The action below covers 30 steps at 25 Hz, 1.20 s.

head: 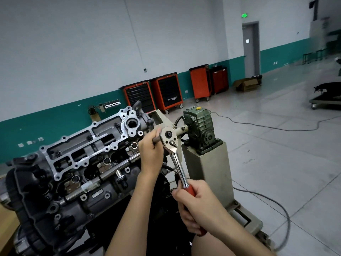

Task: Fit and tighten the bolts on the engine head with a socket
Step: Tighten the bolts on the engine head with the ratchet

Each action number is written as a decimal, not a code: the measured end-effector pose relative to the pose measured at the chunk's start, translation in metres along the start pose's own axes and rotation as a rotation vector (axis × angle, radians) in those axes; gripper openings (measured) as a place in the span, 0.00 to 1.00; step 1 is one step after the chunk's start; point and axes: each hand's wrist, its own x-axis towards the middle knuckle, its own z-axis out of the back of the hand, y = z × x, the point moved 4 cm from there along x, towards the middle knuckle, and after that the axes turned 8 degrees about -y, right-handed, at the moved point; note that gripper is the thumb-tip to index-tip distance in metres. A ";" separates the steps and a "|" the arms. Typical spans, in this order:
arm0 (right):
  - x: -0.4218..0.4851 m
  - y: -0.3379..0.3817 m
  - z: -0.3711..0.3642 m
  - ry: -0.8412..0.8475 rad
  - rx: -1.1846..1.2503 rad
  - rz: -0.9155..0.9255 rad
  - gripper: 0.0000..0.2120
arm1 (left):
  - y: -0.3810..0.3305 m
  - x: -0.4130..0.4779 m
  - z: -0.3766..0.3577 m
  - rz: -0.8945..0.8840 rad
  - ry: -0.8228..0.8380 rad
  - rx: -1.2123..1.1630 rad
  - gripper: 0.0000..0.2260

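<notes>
The engine head (77, 156), grey aluminium with dark bolts in its frame, lies tilted on a stand at the left. A chrome ratchet wrench (172, 145) with a red grip is held in front of its right end. My right hand (193, 204) grips the red handle low down. My left hand (150, 154) is closed around the extension bar and socket that stick out leftward from the ratchet head, just off the head's right edge. The socket's tip is hidden by my fingers.
A green gearbox (201, 130) on a beige pedestal (210, 174) stands right behind the ratchet. Cables (273, 200) trail over the floor at the right. Orange tool carts (166, 91) line the far wall. A wooden bench corner (7, 228) shows at the lower left.
</notes>
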 end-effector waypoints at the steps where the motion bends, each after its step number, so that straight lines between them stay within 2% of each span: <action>1: -0.003 0.002 0.001 0.003 0.014 0.003 0.14 | -0.005 0.000 -0.001 -0.032 -0.007 -0.008 0.19; 4: -0.011 0.011 0.006 0.009 0.054 0.022 0.18 | -0.022 0.007 -0.005 -0.068 -0.038 -0.047 0.17; 9: -0.031 0.022 0.014 0.027 0.064 0.044 0.17 | -0.046 0.003 -0.002 -0.133 -0.020 -0.070 0.17; 12: -0.044 0.034 0.026 0.085 0.128 0.069 0.17 | -0.062 0.008 0.003 -0.192 0.082 -0.062 0.20; 15: -0.054 0.047 0.040 0.195 0.315 0.084 0.22 | -0.083 0.012 0.011 -0.277 0.203 -0.042 0.24; 18: -0.054 0.053 0.046 0.283 0.500 0.061 0.27 | -0.106 0.017 0.031 -0.451 0.200 0.098 0.26; 21: -0.038 0.065 0.045 0.311 0.513 0.080 0.25 | -0.117 0.013 0.061 -0.658 0.137 0.298 0.24; 23: -0.023 0.073 0.033 0.381 0.568 0.010 0.24 | -0.115 0.005 0.083 -0.745 0.133 0.430 0.22; 26: -0.006 0.072 0.002 0.500 0.646 -0.101 0.23 | -0.102 0.000 0.117 -0.766 0.117 0.561 0.20; 30: 0.007 0.059 -0.039 0.610 0.691 -0.119 0.21 | -0.084 0.004 0.155 -0.710 0.134 0.658 0.21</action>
